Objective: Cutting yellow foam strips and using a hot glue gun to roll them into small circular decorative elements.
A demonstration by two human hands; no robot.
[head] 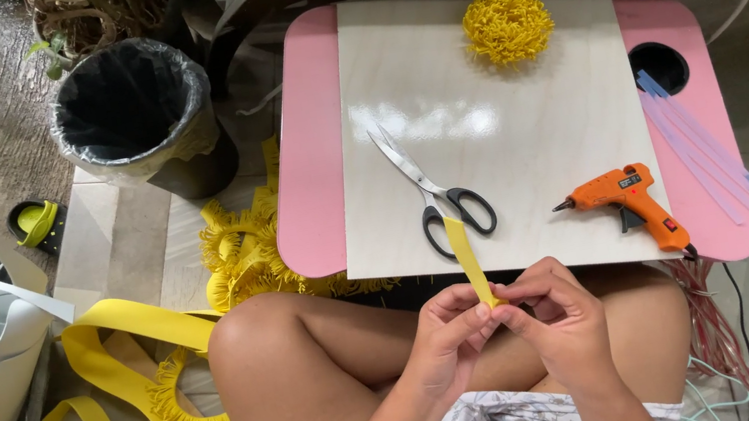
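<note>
Narrow yellow foam strip [468,261] pinched at its lower end between left hand [446,335] and right hand [560,316], above the lap, near the bench [504,133] edge. Likely light, soft, bendable; best gripped near an end. Beyond: scissors [438,195], orange glue gun [628,198]. No labels legible.

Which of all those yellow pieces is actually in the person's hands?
The narrow yellow strip, pinched between both hands, left hand and right hand. The fringed yellow ball sits on the board; wide yellow bands lie on the floor.
</note>
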